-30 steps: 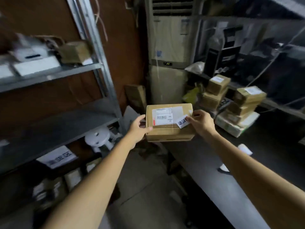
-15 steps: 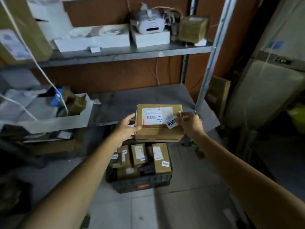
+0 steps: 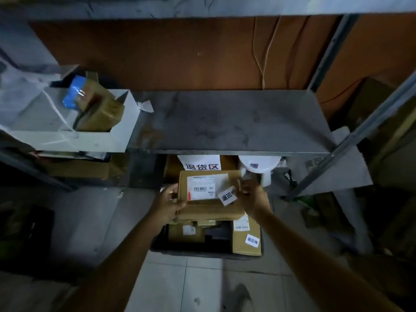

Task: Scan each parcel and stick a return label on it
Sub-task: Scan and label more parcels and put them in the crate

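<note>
While my left hand [image 3: 167, 204] grips the left edge of the parcel [image 3: 209, 210], thumb on top and fingers curled under, my right hand [image 3: 253, 198] holds the right edge, thumb close to the end of the return label [image 3: 228, 195]; blur keeps me from telling whether the thumb presses the label itself. That label lies askew over the lower right corner of the shipping label [image 3: 202, 188], clear of the barcode. I hold the parcel in the air at lower centre of the frame, over the dark crate [image 3: 191, 252] on the floor, where other boxes lie, one labelled parcel [image 3: 246, 237] at the crate's right side. Just above it in the frame is a white sign [image 3: 201, 164], then the front lip of the grey shelf [image 3: 225, 124]. I reckon the main risk is the sticker: if its far end is not rubbed flat, it may curl and peel off against the neighbours. Letting go unevenly could tip the parcel onto a crate wall, and lifting it carelessly could knock the shelf lip.
</note>
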### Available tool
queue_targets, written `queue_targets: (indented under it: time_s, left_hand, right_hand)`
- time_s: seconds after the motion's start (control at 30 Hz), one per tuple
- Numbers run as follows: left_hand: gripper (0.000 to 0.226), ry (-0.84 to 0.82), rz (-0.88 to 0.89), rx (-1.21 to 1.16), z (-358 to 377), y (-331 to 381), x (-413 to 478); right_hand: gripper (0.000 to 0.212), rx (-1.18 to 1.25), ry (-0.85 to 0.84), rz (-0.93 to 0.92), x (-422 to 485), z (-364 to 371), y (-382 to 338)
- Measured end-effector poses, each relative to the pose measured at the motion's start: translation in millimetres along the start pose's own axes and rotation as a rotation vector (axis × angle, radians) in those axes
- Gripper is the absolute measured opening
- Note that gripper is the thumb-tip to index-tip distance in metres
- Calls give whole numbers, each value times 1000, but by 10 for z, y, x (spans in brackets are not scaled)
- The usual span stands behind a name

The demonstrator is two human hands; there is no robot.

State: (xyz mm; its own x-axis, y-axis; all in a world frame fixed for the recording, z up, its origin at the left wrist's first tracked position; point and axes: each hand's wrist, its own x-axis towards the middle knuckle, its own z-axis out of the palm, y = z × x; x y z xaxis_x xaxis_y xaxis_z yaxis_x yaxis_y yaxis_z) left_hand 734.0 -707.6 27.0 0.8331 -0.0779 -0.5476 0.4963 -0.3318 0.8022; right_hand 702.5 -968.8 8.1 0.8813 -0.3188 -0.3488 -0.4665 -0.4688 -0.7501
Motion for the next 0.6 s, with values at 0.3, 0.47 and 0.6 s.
queue_targets:
  time_s: [0.3,0.47,0.6]
  left_hand:
    - [40,71,-52,94,29,-1075,1778]
    - [54,98,-12,200,15,-1512,2530]
    - [58,96,-23,229,43,-1806,2920]
  right_hand:
    - [21,23,-25,86,1388,1343,823]
    - [31,46,-13,126,1945,1958,1176]
    - [41,5,-21,123,2233,2260,1366]
